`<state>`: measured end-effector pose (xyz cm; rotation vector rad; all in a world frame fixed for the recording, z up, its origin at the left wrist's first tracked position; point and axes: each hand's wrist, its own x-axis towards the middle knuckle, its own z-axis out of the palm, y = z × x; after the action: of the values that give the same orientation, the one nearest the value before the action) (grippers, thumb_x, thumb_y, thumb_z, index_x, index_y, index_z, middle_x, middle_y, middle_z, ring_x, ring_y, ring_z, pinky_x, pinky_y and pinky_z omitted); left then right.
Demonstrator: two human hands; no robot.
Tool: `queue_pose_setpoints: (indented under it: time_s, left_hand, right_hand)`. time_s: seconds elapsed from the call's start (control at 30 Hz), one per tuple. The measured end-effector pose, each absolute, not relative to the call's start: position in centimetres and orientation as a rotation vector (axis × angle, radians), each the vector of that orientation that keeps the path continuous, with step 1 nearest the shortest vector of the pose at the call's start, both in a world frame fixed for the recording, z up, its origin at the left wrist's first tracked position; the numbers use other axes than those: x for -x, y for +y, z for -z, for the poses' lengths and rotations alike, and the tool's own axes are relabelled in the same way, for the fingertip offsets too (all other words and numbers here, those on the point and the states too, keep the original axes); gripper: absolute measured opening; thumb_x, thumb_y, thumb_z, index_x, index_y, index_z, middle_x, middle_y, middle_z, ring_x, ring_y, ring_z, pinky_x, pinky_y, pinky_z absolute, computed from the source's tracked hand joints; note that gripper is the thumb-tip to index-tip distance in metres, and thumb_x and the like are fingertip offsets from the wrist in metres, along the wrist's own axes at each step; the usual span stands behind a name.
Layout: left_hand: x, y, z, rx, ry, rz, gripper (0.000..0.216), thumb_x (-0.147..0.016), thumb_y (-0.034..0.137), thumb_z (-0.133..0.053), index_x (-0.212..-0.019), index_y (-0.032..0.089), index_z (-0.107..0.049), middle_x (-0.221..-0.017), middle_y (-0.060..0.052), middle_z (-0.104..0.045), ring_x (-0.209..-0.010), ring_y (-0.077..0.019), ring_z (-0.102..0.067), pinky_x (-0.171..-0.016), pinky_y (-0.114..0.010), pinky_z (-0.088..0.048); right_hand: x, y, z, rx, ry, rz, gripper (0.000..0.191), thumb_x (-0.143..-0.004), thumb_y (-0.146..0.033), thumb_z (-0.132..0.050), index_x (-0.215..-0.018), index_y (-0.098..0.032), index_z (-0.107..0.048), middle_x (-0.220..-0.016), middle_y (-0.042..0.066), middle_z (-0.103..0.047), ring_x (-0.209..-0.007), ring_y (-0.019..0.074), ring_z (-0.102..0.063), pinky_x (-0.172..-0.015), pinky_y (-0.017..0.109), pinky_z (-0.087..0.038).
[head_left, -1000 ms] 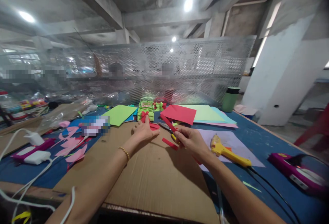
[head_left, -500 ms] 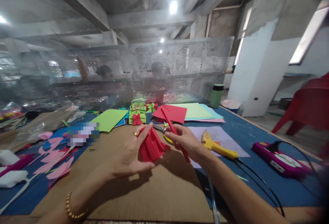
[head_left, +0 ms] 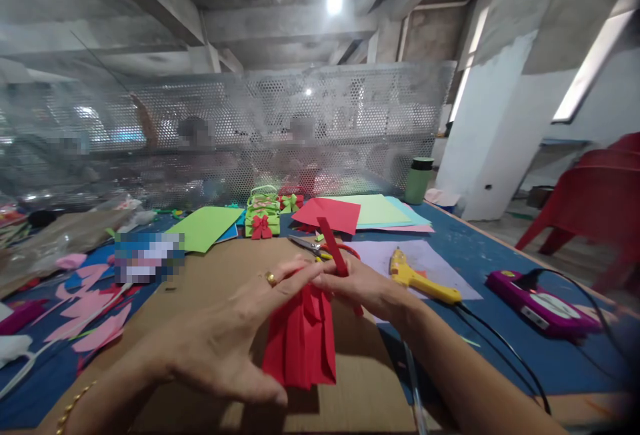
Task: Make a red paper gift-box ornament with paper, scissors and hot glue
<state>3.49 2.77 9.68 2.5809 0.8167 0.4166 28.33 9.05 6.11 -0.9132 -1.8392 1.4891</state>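
My left hand pinches the top of a pleated red paper piece, which hangs down over the brown cardboard sheet. My right hand meets it at the same spot and grips a narrow red paper strip that sticks up between its fingers. Both hands are closed in a pinch, fingertips touching at the top of the pleats.
Scissors lie just beyond the hands. A yellow glue gun rests on a lilac sheet to the right, a magenta device with a cable farther right. Coloured paper sheets, a green paper basket and pink cut-outs cover the blue table. People sit behind the mesh screen.
My left hand picked the pleated red piece off the table and drew it toward me. My right hand brought the red strip up to its top, and the pleats now hang lower.
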Motion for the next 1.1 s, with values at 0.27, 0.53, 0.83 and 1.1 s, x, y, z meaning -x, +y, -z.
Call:
queue_pose_setpoints:
  time_s: [0.27,0.53,0.83,1.1]
  left_hand:
    - [-2.8,3.4,-8.3,-2.492,1.156,-0.84,0.092,-0.084,0.029,-0.07,-0.159,0.034,-0.017,-0.167,-0.007,-0.017,-0.152,-0.0368,-0.014,-0.122,-0.057,-0.017]
    - [-7.9,2.7,-2.3,-1.011,0.857,-1.056,0.066,-0.085,0.054,-0.067,-0.132,0.009,-0.054,-0.122,-0.024,-0.064,-0.097,-0.031,-0.067,-0.081,-0.043,-0.053]
    - [-12.6,4.6,-3.7,-0.74,0.628,-1.261,0.042,-0.087,0.042,-0.071,-0.118,0.014,-0.07,-0.113,-0.015,-0.072,-0.107,-0.0276,-0.064,-0.088,-0.037,-0.049]
    - [-7.9,5.9,-4.7,-0.715,0.703,-1.25,0.025,-0.083,0.033,-0.075,-0.095,0.012,-0.075,-0.097,-0.015,-0.077,-0.089,-0.0239,-0.072,-0.085,-0.036,-0.054]
  right_hand:
    - [-27.0,8.5,-6.6,0.868,-1.351,-1.434,0.049,-0.063,-0.052,-0.086,-0.056,-0.017,-0.052,-0.045,-0.009,-0.04,-0.04,0.0032,-0.025,-0.041,0.021,-0.013]
    - [-26.1,8.8,-5.9,0.852,-1.036,-1.222,0.05,-0.066,-0.058,-0.081,-0.063,-0.021,-0.048,-0.04,-0.013,-0.035,-0.035,0.0023,-0.02,-0.037,0.019,-0.013]
    - [-24.4,7.4,-5.1,0.885,-1.078,-1.267,0.052,-0.065,-0.058,-0.083,-0.064,-0.02,-0.048,-0.045,-0.01,-0.042,-0.037,0.0029,-0.028,-0.037,0.017,-0.019]
    - [-25.4,7.5,-6.0,0.945,-1.149,-1.7,0.068,-0.081,-0.086,-0.039,-0.088,-0.02,-0.056,-0.065,-0.002,-0.062,-0.03,0.0032,-0.031,-0.03,0.017,-0.014]
